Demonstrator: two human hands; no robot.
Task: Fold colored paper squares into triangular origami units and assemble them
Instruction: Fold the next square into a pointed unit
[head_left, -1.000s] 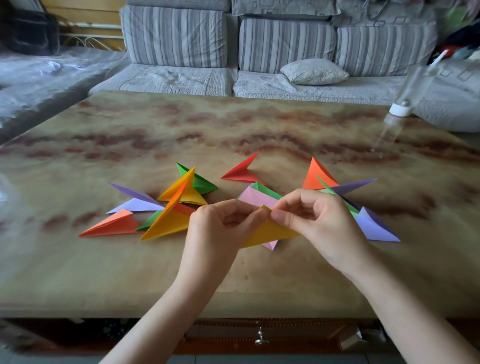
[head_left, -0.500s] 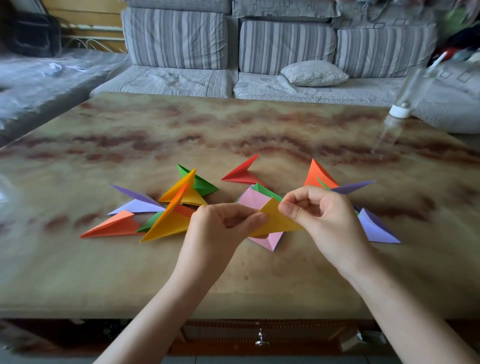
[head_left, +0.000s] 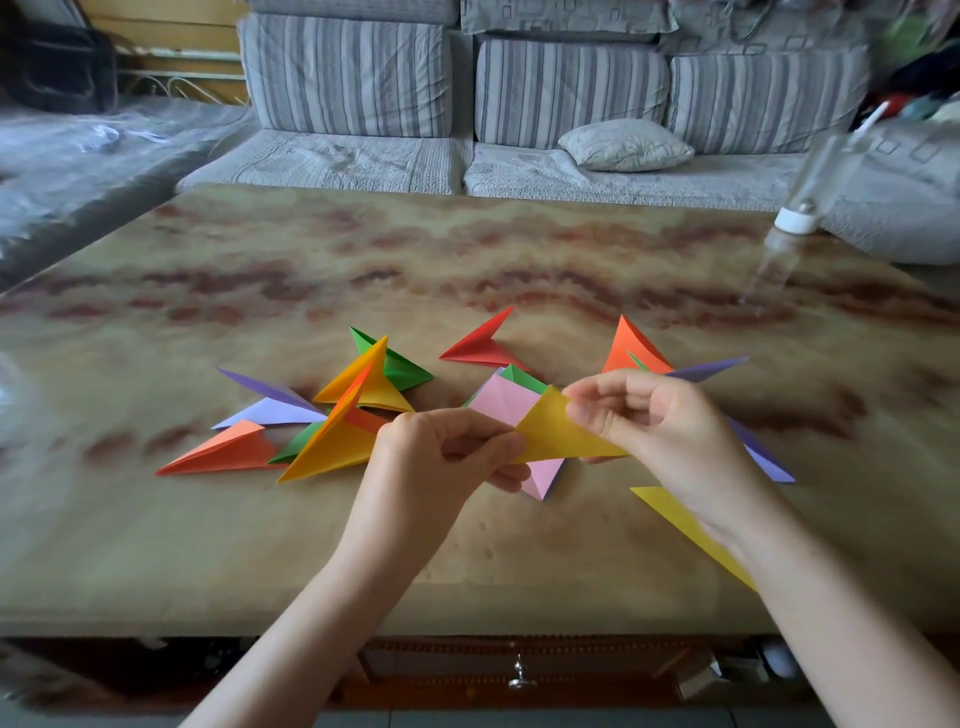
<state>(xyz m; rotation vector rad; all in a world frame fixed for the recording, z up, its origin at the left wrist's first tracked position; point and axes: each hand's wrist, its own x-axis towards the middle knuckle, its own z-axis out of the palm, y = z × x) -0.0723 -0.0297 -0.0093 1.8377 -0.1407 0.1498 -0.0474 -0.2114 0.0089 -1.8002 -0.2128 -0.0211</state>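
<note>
Above the near middle of the marble-patterned table, a person holds a folded yellow paper between both hands, lifted clear of the tabletop. The left hand pinches the paper's left end between thumb and curled fingers, and the right hand pinches its upper right edge between thumb and forefinger, so both hands are closed on the same piece. A yellow strip slants out from under the right wrist toward the near right; whether it belongs to the held paper cannot be told. Directly beneath the held paper a pink sheet lies flat, with a green piece touching its far edge. To the left sits a loose cluster of finished triangular units: two yellow ones, a green unit, two purple units and an orange unit at the near left end. A red unit stands alone farther back. Behind the right hand rise an orange-red unit and a purple point, and another purple unit shows just right of that hand. A blurred clear bottle with a white cap stands at the far right edge of the table. Beyond lies a striped grey sofa with a small pillow.
</note>
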